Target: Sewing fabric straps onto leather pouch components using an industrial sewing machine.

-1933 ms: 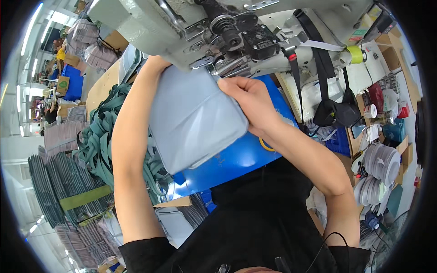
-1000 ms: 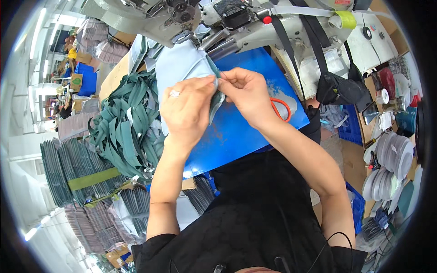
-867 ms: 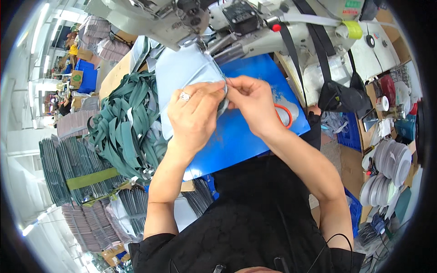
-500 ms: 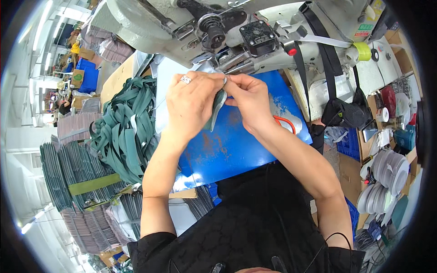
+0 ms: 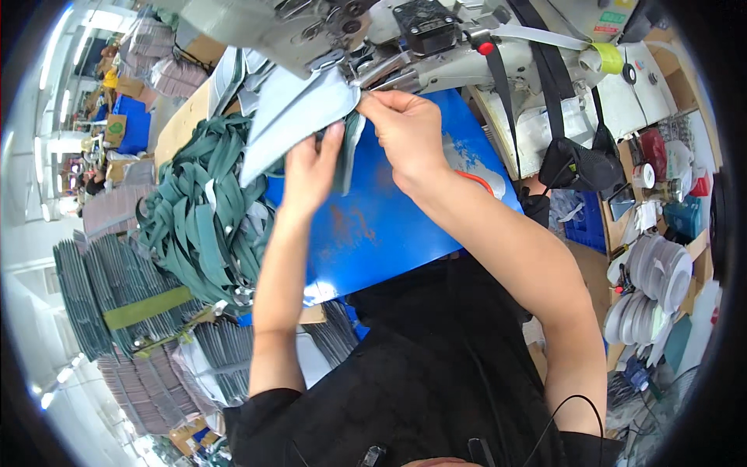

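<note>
A pale grey-blue fabric piece (image 5: 299, 113) is spread at the sewing machine's (image 5: 303, 39) working end, its lower edge lifted. My right hand (image 5: 408, 136) pinches the fabric's right corner between thumb and fingers. At the lower edge is my left hand (image 5: 311, 171), its thumb over the fabric and its other fingers hidden beneath. Dark green fabric (image 5: 346, 159) hangs down between my two hands. Below them lies the worn blue table surface (image 5: 366, 226). An orange-red handle (image 5: 475, 180) shows past my right wrist.
A tangled heap of green strips (image 5: 206, 210) lies left of the table, with bundled stacks of fabric pieces (image 5: 124, 284) beyond. Black straps (image 5: 548, 86) and a black pouch (image 5: 580, 163) hang at the right. White tape rolls (image 5: 654, 272) stand farther right.
The left hand has come away from the right and moved down, slipping under the fabric. The pale fabric now spreads out over it. The right hand still pinches; the whole view has shifted slightly.
</note>
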